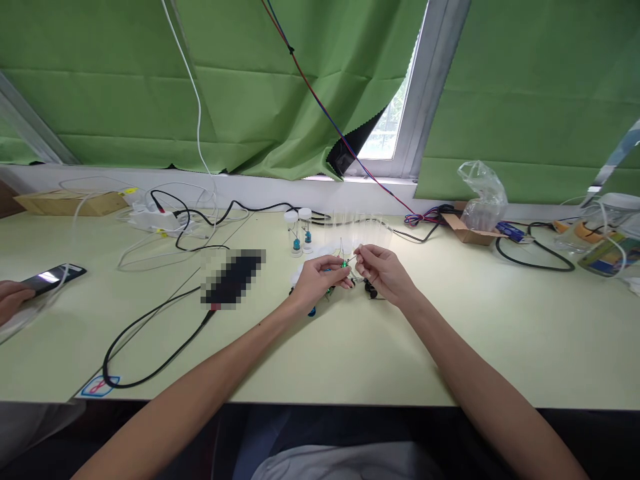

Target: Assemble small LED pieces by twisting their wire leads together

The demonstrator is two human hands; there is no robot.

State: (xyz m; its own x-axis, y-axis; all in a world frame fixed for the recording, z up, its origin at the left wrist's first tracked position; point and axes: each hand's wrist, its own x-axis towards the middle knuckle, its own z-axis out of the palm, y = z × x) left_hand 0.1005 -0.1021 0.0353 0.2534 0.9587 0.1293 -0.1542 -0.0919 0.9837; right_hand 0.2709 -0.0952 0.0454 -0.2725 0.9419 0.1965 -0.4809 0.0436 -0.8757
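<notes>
My left hand (320, 277) is closed, its fingertips pinching a small green piece (345, 265) with thin wire-like ends sticking out. Close beside it, my right hand (383, 270) is also closed, thumb and forefinger gripping a thin wire (353, 258) that reaches toward the green piece. Small black parts (370, 288) lie on the table under the right hand. A blue part (312, 311) shows below the left hand, and other small pieces there are partly hidden by the fingers. Two clear white-capped vials (296, 235) with blue-green parts inside stand just behind.
Several clear tubes stand behind my hands on the pale table (500, 333). A pixelated dark device (234, 277) with a black cable lies left. Another person's hand (13, 297) holds a phone (55, 279). An open cardboard box (467, 230) with a plastic bag sits back right.
</notes>
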